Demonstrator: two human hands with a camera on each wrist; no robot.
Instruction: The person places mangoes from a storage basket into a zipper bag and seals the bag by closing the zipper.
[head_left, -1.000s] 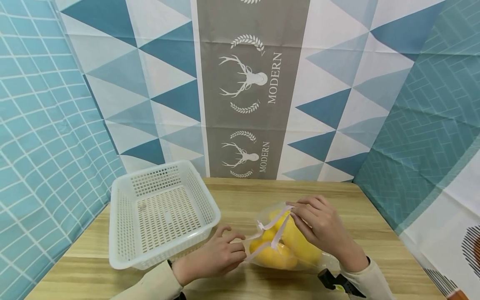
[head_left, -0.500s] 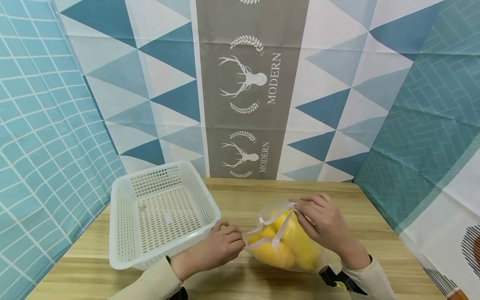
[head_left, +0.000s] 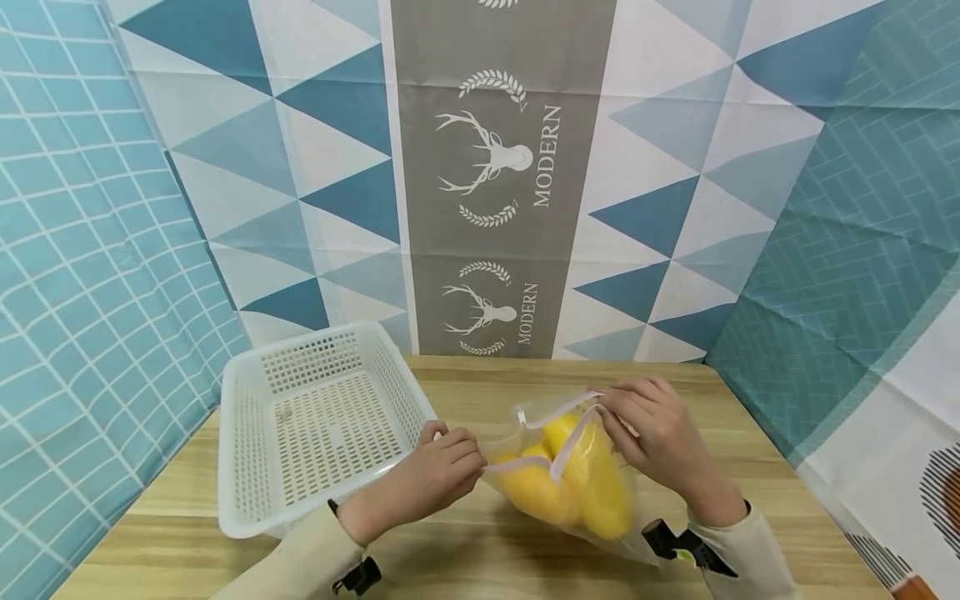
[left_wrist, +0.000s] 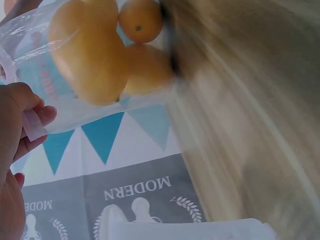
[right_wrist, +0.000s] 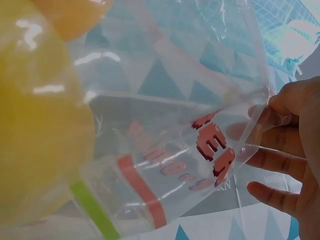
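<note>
Both hands are pinching the mouth of a clear plastic bag (head_left: 570, 475) full of yellow fruit (head_left: 592, 483). The left hand (head_left: 431, 479) nips the near-left end of the white zip strip (head_left: 558, 433), and the right hand (head_left: 660, 442) nips the far-right end, pulling it apart. The bag sits just right of the white basket (head_left: 322, 429), partly lifted off the tabletop (head_left: 480, 558).

Biggest risk, I'd say: the mouth is open and the bag tilts, so one of those round fruits could roll out on the side away from the basket and off the tabletop. Thin film plus a heavy load also means the strip could slip out of a two-finger pinch, or the plastic could tear near the zip if both hands pull too hard. The left wrist view looks blurry, so it's likely swinging a bit too.
</note>
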